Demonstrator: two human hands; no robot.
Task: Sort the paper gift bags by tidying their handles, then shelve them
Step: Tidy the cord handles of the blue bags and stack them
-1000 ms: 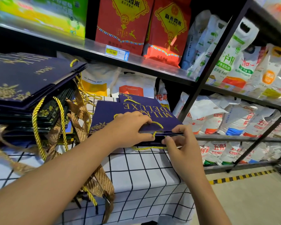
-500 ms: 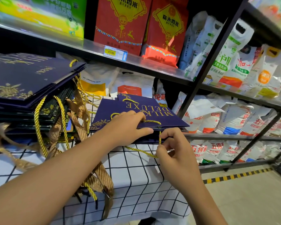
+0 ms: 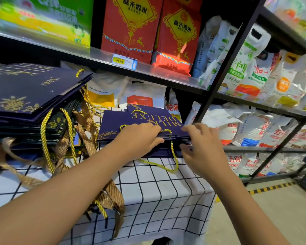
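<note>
Big stack (image 3: 30,96): navy gift bags w/ gold print, piled flat at approx 9 o'clock on the checked cloth; gold rope handles (image 3: 44,137) and brown ribbon ones hang loose off its near edge, some trailing down over the cloth.
Checked cloth (image 3: 157,200): white w/ dark grid, covers the table, 6 o'clock; drapes over the front edge.
Left hand (image 3: 140,140): centre of frame, palm down on the small pile, fingers curled over the top bag's near edge, thumb under it; grips that edge.
Small pile (image 3: 131,119): navy bags reading "MILK DELUXE" upside down to the camera, lying flat on the cloth just right of the big stack, approx 12 o'clock from the left hand.
Loose handle (image 3: 173,161): gold rope loop hanging from the pile's near edge, down onto the cloth, btwn the two hands.
Right hand (image 3: 203,147): approx 3 o'clock from the left hand, at the pile's right corner; fingertips on top of the corner, thumb below, pinching the bag edge.
Shelf above (image 3: 162,75): red rice bags (image 3: 132,27) w/ a price tag (image 3: 124,61) reading 45.00, at 12 o'clock.
Right racks (image 3: 265,82): white sacks, 2–3 o'clock.
</note>
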